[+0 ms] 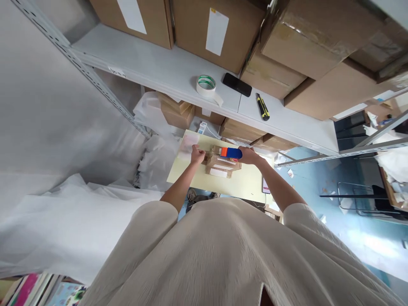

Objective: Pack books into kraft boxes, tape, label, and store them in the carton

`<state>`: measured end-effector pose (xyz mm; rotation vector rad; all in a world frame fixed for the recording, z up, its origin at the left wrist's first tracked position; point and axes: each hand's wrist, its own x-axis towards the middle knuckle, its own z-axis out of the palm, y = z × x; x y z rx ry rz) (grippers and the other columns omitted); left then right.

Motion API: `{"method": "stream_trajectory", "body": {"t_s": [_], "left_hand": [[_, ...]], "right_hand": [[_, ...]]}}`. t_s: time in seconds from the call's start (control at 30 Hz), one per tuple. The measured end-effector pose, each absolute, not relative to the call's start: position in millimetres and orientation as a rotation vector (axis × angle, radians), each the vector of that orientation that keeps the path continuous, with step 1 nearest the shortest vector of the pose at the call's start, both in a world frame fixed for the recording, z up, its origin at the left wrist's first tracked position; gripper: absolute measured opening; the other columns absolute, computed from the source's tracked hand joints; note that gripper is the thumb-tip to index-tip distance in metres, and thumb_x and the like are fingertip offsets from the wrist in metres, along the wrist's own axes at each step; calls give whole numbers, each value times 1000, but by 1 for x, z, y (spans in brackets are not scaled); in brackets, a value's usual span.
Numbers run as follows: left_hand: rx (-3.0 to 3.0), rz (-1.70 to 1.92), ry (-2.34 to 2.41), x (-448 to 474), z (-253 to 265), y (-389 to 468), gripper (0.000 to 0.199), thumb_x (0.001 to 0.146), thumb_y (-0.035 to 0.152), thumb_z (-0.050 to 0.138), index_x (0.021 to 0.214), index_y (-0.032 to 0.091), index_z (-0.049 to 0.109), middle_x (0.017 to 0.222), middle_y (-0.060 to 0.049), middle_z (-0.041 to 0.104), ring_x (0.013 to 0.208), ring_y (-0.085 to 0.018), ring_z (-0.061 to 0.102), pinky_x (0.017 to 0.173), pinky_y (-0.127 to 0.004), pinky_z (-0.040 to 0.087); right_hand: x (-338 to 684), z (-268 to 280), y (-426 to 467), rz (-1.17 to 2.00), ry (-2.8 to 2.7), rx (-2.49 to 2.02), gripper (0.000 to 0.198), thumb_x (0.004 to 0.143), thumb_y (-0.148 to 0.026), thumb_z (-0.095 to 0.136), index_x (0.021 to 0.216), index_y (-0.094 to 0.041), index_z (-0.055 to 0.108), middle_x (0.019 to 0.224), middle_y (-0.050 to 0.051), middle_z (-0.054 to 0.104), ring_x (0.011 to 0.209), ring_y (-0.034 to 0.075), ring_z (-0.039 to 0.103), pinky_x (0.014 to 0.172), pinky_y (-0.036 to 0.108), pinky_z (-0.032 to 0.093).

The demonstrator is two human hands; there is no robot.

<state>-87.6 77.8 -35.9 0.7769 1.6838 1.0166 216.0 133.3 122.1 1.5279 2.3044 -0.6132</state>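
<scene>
A small cardboard box point(219, 164) with white labels lies on the pale yellow tabletop point(242, 187). My right hand point(248, 155) is closed around a blue and orange tape dispenser point(232, 153), which sits over the far part of the box. At the box's left end is my left hand point(198, 154), its fingers pinched together. Brown tape point(207, 157) seems to run beside those fingertips, but what they grip is too small to make out.
On the shelf point(178, 63) above the table are a roll of white tape point(206, 85), a black phone point(237, 84) and a yellow and black utility knife point(262, 107). Large cartons point(219, 29) stand behind them. Another phone point(265, 185) lies at the table's right edge.
</scene>
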Motion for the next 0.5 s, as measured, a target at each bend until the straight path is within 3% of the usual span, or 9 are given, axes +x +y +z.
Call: {"method": "stream_trajectory", "body": {"t_s": [0.33, 0.5], "left_hand": [[763, 1000, 1708, -53, -43, 70, 51, 84, 8, 77, 128, 26, 59, 91, -1, 76, 96, -24, 77, 95, -36, 56], [811, 964, 1768, -50, -39, 71, 51, 83, 13, 77, 130, 24, 61, 111, -10, 80, 114, -28, 76, 103, -39, 56]], "right_hand": [[205, 127, 129, -572, 2254, 1530, 44, 86, -51, 84, 114, -25, 64, 113, 12, 81, 106, 35, 73, 109, 49, 48], [204, 128, 128, -569, 2240, 1555, 42, 84, -43, 85, 114, -25, 63, 113, 11, 80, 106, 34, 73, 109, 48, 47]]}}
